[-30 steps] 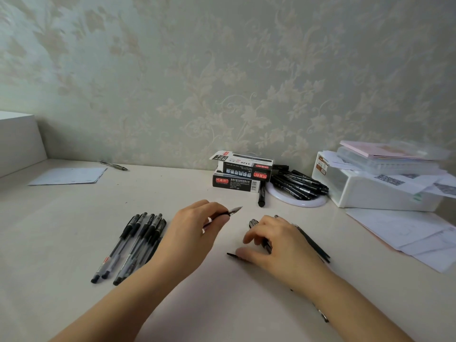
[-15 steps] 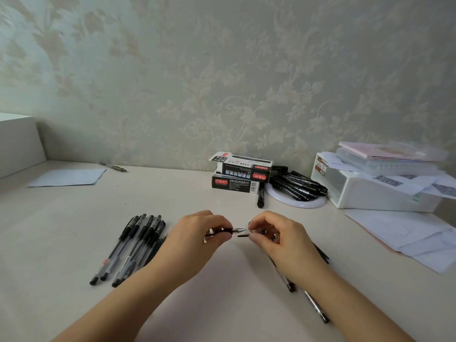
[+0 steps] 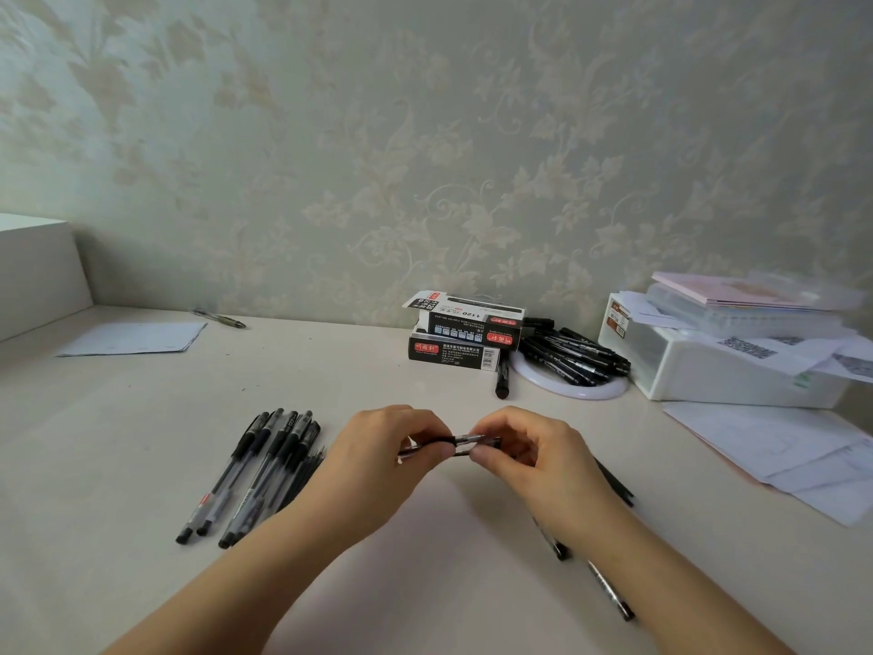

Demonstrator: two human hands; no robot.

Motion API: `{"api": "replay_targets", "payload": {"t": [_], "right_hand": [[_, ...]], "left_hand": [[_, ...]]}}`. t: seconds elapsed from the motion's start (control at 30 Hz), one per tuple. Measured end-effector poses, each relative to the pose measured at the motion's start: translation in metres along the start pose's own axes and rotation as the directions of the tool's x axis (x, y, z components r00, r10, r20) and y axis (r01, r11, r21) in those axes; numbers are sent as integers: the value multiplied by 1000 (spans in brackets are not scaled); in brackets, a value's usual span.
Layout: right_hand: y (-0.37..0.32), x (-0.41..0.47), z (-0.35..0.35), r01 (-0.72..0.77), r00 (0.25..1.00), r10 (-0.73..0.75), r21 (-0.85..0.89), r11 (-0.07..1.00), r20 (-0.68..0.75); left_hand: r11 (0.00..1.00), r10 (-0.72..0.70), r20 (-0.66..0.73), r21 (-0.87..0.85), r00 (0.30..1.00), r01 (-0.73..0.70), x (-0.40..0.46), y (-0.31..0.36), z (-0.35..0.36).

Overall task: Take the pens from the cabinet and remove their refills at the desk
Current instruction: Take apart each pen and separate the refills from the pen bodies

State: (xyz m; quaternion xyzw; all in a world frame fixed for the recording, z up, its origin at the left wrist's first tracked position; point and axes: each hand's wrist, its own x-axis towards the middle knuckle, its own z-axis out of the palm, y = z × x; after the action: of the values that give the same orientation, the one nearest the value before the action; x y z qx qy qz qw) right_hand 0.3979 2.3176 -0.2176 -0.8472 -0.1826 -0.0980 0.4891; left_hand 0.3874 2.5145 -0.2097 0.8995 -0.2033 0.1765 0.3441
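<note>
My left hand [image 3: 378, 465] and my right hand [image 3: 534, 460] meet over the middle of the desk [image 3: 118, 442]. Both pinch one black pen [image 3: 465, 442] held level between them, each at one end. Most of the pen is hidden by my fingers. A row of several black capped pens [image 3: 255, 470] lies to the left of my left hand. Loose pen parts [image 3: 609, 590] lie on the desk under and beside my right forearm.
Two stacked black pen boxes [image 3: 465, 342] stand at the back. Beside them a white round dish [image 3: 609, 390] holds several black markers. A white storage box [image 3: 727, 380] with papers sits at the right, loose sheets [image 3: 779, 446] in front of it. A paper [image 3: 132, 340] lies far left.
My right hand lifted a small part off the desk and brought it to the pen in my left hand. The two hands have closed together on the pen.
</note>
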Motion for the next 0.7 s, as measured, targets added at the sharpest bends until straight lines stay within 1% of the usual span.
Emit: {"api": "replay_targets", "payload": {"t": [0.1,0.17,0.3,0.43,0.57,0.7], "right_hand": [[3,3,-4,-10,997,9,-11,1000,-75],[3,4,-8,0,996,2,12,1000,-90],[2,3,-9,14,999,-13,50,999,-35],[0,1,-2,27,999,-28,32,999,28],[-1,0,-1,19,999,-21,63,998,24],[0,0,-3,-9,999,4,139,990,38]], "left_hand": [[1000,-9,12,10,1000,9,0,-1,-2],[1000,-20,8,7,1000,20,0,-2,-2],[1000,-26,-1,6,1000,26,0,-3,-3],[1000,5,44,12,999,-6,0,-1,-2],[1000,17,43,18,999,-18,0,0,0],[1000,12,31,15,999,-13,-1,1,3]]}}
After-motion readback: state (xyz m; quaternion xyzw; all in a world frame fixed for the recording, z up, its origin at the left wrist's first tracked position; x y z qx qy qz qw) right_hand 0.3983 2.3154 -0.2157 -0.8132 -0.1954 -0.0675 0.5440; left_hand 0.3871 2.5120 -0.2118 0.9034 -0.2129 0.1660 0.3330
